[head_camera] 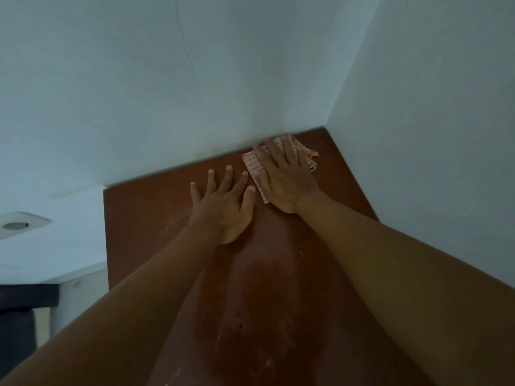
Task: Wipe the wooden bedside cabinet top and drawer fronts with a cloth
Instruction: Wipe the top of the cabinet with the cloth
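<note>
Because the far corner by the walls needs reaching, we are pressing our right hand [287, 176] flat, fingers spread, on the checked cloth [255, 165] beneath the palm, while our left hand [223, 204] (open, holding nothing) is bracing on the cabinet top [145, 218] just beside it.

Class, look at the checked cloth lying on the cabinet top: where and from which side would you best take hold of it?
Grip the bunched corner of the checked cloth that sticks out to the right of the right hand, coming from the right. That end is crumpled and raised, so probably pinchable. The rest lies flat on the cabinet top, pinned under the palm, and the back edge sits close against the wall.
</note>
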